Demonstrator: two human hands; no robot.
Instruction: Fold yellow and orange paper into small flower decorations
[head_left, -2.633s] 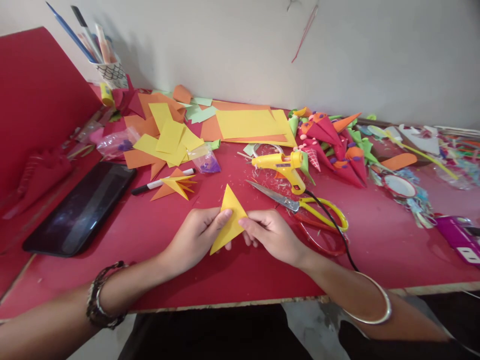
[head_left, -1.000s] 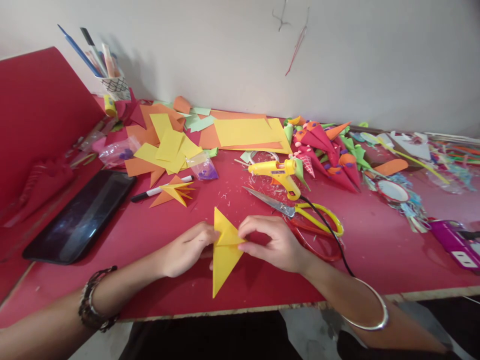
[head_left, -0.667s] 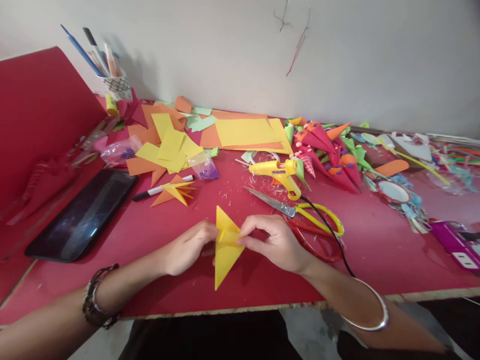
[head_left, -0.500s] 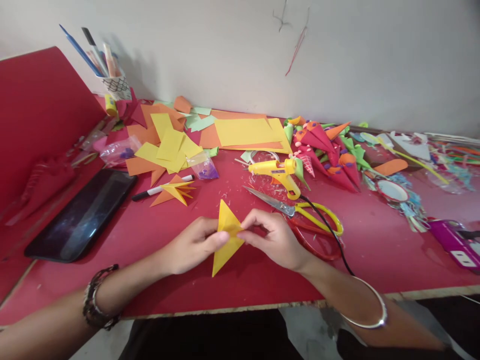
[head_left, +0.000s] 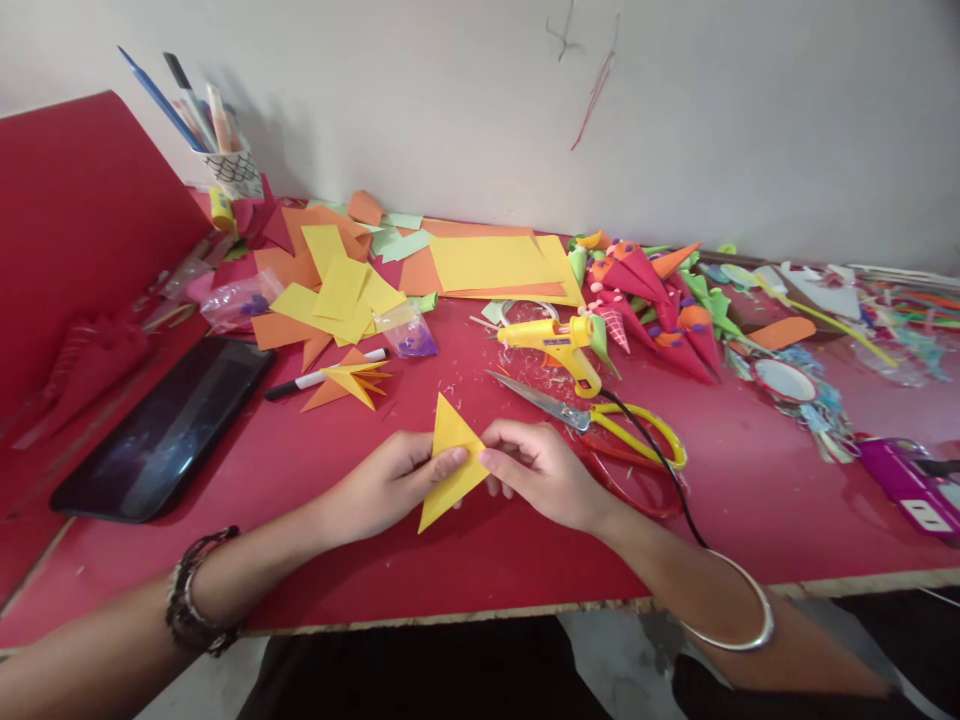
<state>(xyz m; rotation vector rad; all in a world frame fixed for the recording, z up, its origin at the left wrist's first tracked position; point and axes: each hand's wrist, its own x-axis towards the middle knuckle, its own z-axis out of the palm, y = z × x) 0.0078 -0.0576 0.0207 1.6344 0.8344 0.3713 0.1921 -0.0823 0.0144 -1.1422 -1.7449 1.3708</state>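
Observation:
A yellow folded paper triangle (head_left: pixel 450 485) is held above the red table near its front edge. My left hand (head_left: pixel 394 485) grips its left side, thumb on top and the other fingers behind the paper. My right hand (head_left: pixel 536 470) pinches the right-hand corner between thumb and forefinger. Just beyond my hands lie scissors (head_left: pixel 600 415) with yellow and red handles, and a yellow glue gun (head_left: pixel 551 345) with a black cord. Left of these, folded yellow and orange paper points (head_left: pixel 352 383) rest against a marker (head_left: pixel 322 376).
A dark phone (head_left: pixel 169 430) lies at the left. Yellow and orange paper sheets (head_left: pixel 487 262) and cut pieces cover the back, beside colourful paper cones (head_left: pixel 652 300). A cup of pens (head_left: pixel 234 172) stands by the wall (head_left: pixel 420 110). A purple object (head_left: pixel 904 480) sits far right.
The paper triangle has tilted and shifted slightly left and up. My left thumb has slid further right across it, and my right thumb now presses on the right corner.

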